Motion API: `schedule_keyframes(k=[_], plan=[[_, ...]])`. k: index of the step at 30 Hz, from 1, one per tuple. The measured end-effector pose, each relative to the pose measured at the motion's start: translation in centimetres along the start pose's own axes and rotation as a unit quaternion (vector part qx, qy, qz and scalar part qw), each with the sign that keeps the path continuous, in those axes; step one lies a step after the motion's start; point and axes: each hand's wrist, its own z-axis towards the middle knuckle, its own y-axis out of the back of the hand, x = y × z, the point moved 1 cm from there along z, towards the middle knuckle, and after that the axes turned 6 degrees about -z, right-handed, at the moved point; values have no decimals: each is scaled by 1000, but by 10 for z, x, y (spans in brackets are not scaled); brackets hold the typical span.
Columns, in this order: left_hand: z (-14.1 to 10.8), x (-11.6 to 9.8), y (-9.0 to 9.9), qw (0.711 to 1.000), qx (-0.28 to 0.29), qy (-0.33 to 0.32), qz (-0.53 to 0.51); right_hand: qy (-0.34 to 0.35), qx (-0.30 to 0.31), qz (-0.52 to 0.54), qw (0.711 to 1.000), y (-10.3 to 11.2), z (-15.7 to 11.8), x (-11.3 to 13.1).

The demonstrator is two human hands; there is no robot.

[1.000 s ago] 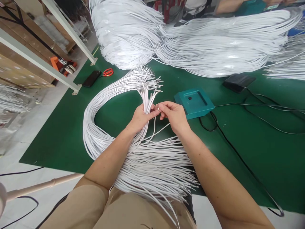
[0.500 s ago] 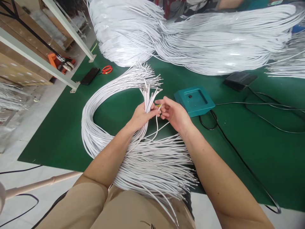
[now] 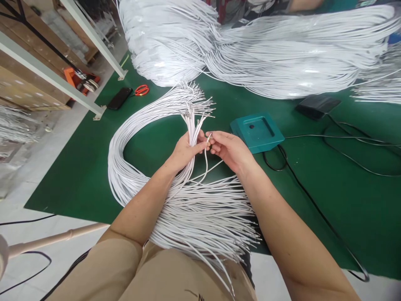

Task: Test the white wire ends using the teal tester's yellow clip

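Observation:
My left hand [image 3: 188, 149] is closed around a bunch of white cables [image 3: 191, 125] whose ends stick up above the fingers. Between its thumb and fingertips, one single cable [image 3: 206, 161] stands apart from the bunch. My right hand [image 3: 227, 148] pinches at the tip of that single cable, where a small silvery and yellowish end shows. Below the hands, a thick bundle of white cables [image 3: 203, 213] spreads toward my lap. The rest of the bundle loops round to the left [image 3: 117, 154], with its other ends fanned out behind my hands.
A teal device [image 3: 261, 133] with a sunken top stands right of my hands, with black cords trailing. Large bundles of white cable [image 3: 291, 54] lie across the back. A black phone [image 3: 120, 98] and red-handled scissors [image 3: 142, 90] rest at the left. A black box [image 3: 317, 106] sits at the right.
The fingers of my right hand have closed in on the single cable's tip, with thumb and forefinger now pinching there. My left hand still grips the bunch.

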Motion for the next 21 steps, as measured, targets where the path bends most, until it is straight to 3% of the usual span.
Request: schedule_keyframes(k=[4, 7, 9, 13, 15, 17, 21], plan=[[0, 0, 1, 1000, 18, 3, -4, 97, -92, -158, 978, -5, -2, -1], [-1, -2, -1, 999, 31, 26, -3, 163, -145, -316, 923, -7, -4, -3], [-1, -2, -2, 999, 33, 38, -12, 219, -167, -452, 849, -7, -6, -4], [-1, 0, 0, 996, 20, 76, -51, 325, -123, -710, 613, -7, -8, -3], [0, 2, 2, 994, 7, 94, -51, 343, -89, -766, 536, -4, -8, -2], [2, 2, 5, 995, -23, 94, -17, 351, -89, -782, 508, 0, -5, 0], [4, 1, 7, 989, -71, 90, 89, 314, -98, -804, 496, 8, 2, 1]])
